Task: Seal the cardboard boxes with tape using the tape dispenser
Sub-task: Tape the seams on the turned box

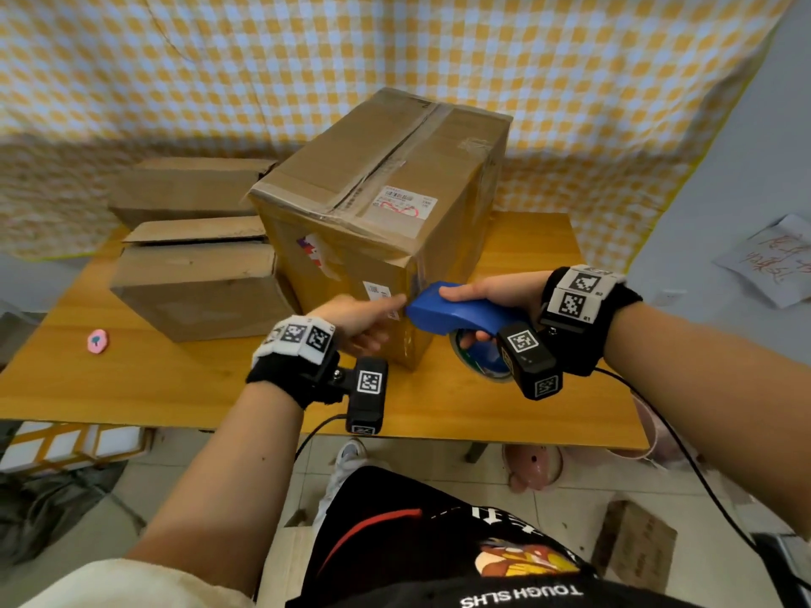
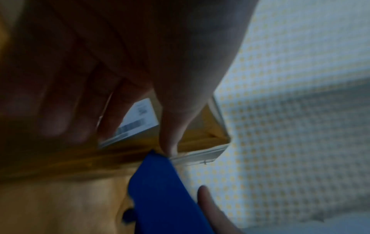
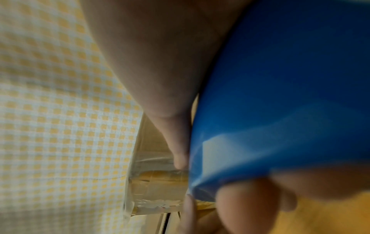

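A large cardboard box (image 1: 373, 177) stands on the wooden table (image 1: 175, 388), with tape along its top seam. My right hand (image 1: 491, 291) grips a blue tape dispenser (image 1: 452, 311) and holds its nose against the box's near vertical corner. The tape roll (image 1: 482, 366) shows below that hand. My left hand (image 1: 364, 320) is at the same corner, its thumb (image 2: 170, 134) pressing the box edge just beside the dispenser (image 2: 160, 190) tip. Its other fingers lie loosely against the box face (image 2: 60, 205). In the right wrist view the dispenser (image 3: 280, 95) meets shiny tape on the box (image 3: 158, 182).
Two smaller cardboard boxes (image 1: 197, 291) (image 1: 184, 186) sit left of the large one, the nearer with a raised flap. A pink round object (image 1: 97, 341) lies on the table's left side. A yellow checkered cloth (image 1: 395, 46) hangs behind. A pink stool (image 1: 533, 467) is under the table.
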